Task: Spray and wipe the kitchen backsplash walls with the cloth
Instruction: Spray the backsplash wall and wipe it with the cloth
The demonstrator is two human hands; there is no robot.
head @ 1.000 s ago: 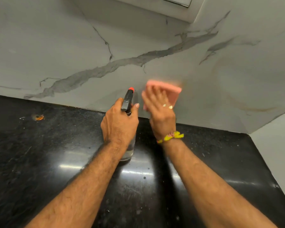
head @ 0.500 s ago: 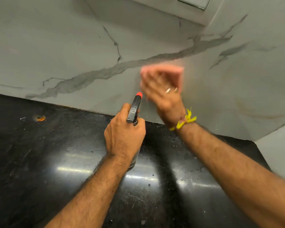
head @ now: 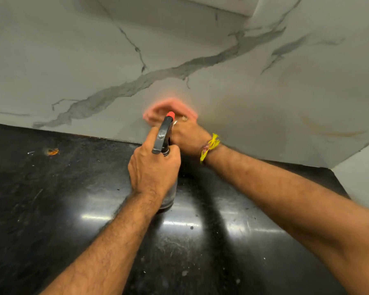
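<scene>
We take this for a home kitchen: a polished black stone countertop meets a grey-veined marble backsplash at the far edge, turning a corner at far right.

Two bare forearms with dark hair reach in from the bottom edge, no sleeves visible. The right hand has a yellow thread bracelet tied at the wrist, loose ends sticking out, and a blurred ring on one finger. The left hand wears nothing.
</scene>
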